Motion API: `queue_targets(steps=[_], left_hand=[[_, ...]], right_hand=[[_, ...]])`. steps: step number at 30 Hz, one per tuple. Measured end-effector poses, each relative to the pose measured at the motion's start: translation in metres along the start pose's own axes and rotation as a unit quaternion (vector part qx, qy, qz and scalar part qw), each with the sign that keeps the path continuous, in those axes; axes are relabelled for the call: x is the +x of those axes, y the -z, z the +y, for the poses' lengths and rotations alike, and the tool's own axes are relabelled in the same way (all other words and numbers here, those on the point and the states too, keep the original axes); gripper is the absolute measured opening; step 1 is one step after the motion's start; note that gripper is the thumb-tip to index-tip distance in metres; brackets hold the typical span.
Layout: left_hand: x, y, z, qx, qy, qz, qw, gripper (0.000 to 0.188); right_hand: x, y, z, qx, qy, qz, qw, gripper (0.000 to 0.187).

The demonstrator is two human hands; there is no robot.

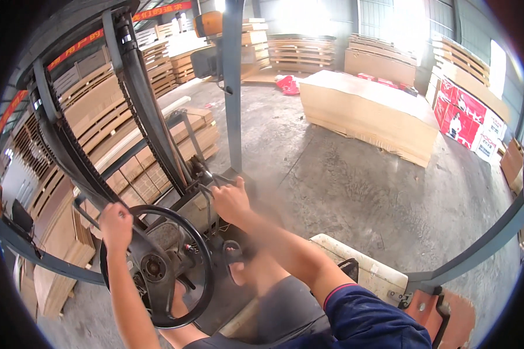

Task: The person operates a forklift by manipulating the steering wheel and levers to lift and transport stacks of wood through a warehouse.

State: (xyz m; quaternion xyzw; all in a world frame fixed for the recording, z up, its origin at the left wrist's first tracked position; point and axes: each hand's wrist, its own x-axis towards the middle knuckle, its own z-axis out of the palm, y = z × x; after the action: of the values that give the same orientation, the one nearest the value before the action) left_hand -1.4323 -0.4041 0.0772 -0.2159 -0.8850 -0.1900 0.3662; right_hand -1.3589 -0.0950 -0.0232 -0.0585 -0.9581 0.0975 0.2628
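I sit at a forklift's black steering wheel (208,270), and my left hand (115,225) is closed at its upper left rim. The fingers wrap round that spot; whether a knob sits under them is hidden. To the right of the wheel, my right hand (232,200) is closed over the hydraulic control levers (206,185) beside the dashboard. Its thumb sticks up, and the fingers cover the lever tops. Ahead on the left rises the forklift mast (148,102) with its chains. My sandalled foot (234,262) rests on the floor plate near the pedals.
Stacked boards (99,113) stand close beyond the mast. A large board stack (367,119) lies on the concrete floor to the right, with red and white printed cartons (463,116) behind it. A blue-grey cab post (233,104) rises ahead; a red plastic bundle (287,85) lies farther off.
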Motion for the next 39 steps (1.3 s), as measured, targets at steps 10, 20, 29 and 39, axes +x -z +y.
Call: queue_targets(steps=[10,20,29,39], left_hand=[[-0.067,0.033,-0.123,0.034,0.066,0.051,0.996,0.012],[-0.114,-0.007,-0.015,-0.105,-0.128,-0.077,0.983,0.013],[0.071,-0.166,0.013,-0.118,-0.170,-0.085,0.975,0.011],[0.132,-0.209,-0.005,-0.132,-0.094,-0.010,0.987,0.009]], right_hand=[[0.068,-0.059,-0.021,-0.009,0.001,0.015,1.000,0.017],[0.141,-0.098,-0.029,-0.009,0.014,0.021,1.000,0.020],[0.201,-0.155,-0.008,0.001,0.025,0.059,0.998,0.019],[0.246,-0.135,-0.006,-0.019,0.042,0.008,0.999,0.032]])
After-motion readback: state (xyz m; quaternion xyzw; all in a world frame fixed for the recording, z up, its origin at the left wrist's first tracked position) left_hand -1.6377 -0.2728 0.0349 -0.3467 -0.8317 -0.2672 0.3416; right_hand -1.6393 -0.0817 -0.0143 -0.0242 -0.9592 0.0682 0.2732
